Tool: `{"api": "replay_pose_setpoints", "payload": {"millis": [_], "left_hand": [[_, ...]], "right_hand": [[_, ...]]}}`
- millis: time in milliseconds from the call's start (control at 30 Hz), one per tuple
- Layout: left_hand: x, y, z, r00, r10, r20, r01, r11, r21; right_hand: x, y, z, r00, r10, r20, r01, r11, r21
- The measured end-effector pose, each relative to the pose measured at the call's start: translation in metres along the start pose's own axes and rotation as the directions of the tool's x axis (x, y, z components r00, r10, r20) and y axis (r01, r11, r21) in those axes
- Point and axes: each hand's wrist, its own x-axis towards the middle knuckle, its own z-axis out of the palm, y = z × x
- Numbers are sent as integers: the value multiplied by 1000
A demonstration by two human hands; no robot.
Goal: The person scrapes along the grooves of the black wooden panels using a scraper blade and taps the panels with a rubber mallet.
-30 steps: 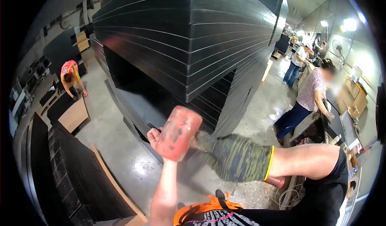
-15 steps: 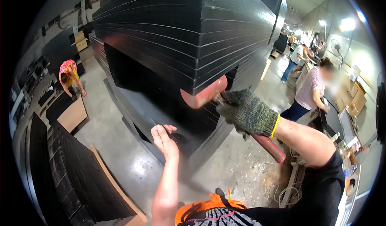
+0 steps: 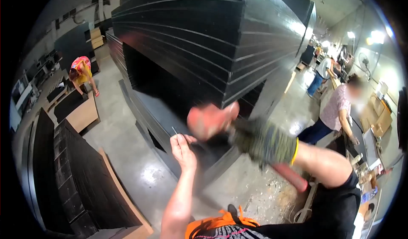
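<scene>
In my gloved right hand (image 3: 265, 141) is a red mallet (image 3: 204, 119), its head blurred by motion and its red handle sticking out below the glove. The mallet head is just up and to the right of my left hand (image 3: 183, 150). My bare left hand is closed, fingertips pinching a thin metal pin like a nail (image 3: 174, 130) that points upward. Both hands are in front of the lower opening of a stack of black panels (image 3: 182, 39). Under the opening, a dark flat panel (image 3: 148, 107) lies beneath my left hand.
More black panels (image 3: 93, 171) lean at the left with a light wooden edge. One person (image 3: 83, 73) bends over a board at the left. At the right another person (image 3: 335, 111) works along a bench (image 3: 367, 143). Debris (image 3: 272, 196) litters the floor by my right side.
The mallet head has come down from the stack's corner toward my left hand. The pin in my left fingers now points up more plainly. My view has shifted slightly left.
</scene>
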Motion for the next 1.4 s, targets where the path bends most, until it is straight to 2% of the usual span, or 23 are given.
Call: {"api": "replay_pose_setpoints", "payload": {"millis": [33,100,200,233,333,367,400,433,467,533,633,733,767,867,933,1000,1033,1067,1133,1200,1267,1333,1400], "left_hand": [[1,-4,-2,996,9,-91,17,960,279],[6,-10,-12,947,274,170,-323,792,518],[2,0,-5,999,-6,31,7,1000,-21],[2,-1,-5,1000,15,21,-15,1000,7],[1,-6,-6,999,26,22,-26,1000,13],[1,-15,-12,989,115,-98,-80,948,309],[6,-5,-18,807,434,401,-560,344,754],[4,-7,-15,940,286,185,-324,920,222],[3,-10,-10,989,-5,147,77,868,-490],[-3,3,-7,987,-157,-45,148,976,-157],[1,-2,-5,1000,7,-26,-10,993,-119],[-2,-17,-15,979,32,-201,-6,992,128],[2,-21,-19,969,-229,-92,171,890,-422],[-2,-8,2,990,-23,-138,-38,904,-426],[-1,-1,-6,995,-61,-73,46,981,-189],[-5,-5,-5,992,-40,-118,20,986,-167],[-3,0,5,990,-16,-141,-7,986,-165],[0,-4,4,990,-20,-139,-15,970,-243],[0,-13,-11,996,-9,-92,-22,944,-330],[1,-13,-12,999,38,17,-26,895,-446],[-2,-4,-13,993,-81,-86,42,923,-383],[3,8,-3,980,-67,-186,-7,928,-373],[7,2,-6,982,-55,-182,-20,921,-388]], "right_hand": [[-2,0,9,939,-344,-6,337,924,-181],[-8,2,8,990,-142,-8,142,989,-44],[2,8,-16,967,249,-55,-227,940,254],[8,4,-27,926,375,-49,-343,887,308],[2,-13,-1,956,290,42,-293,949,118],[-8,-4,15,997,13,71,-9,999,-53],[-17,4,31,952,-291,96,307,917,-256],[-24,7,45,831,-546,111,538,733,-416],[-28,11,46,852,-513,105,515,785,-344],[-21,15,35,964,-265,23,264,949,-172],[-2,38,17,954,299,6,-294,935,197],[-18,27,47,996,-84,18,82,992,101],[-26,17,53,976,-212,43,208,974,93],[-41,5,60,901,-433,-18,433,898,82],[-26,18,29,986,99,134,-133,952,275],[0,60,21,887,445,122,-459,826,327],[-7,55,33,928,363,84,-371,879,300],[-12,62,47,996,26,90,-34,996,80],[-19,77,76,751,-656,68,599,635,-487],[-31,18,62,963,-162,216,123,976,182],[-23,38,64,866,-496,-62,496,868,-11],[-16,118,90,987,122,104,-160,774,613],[-8,56,46,894,436,99,-430,777,460]]}}
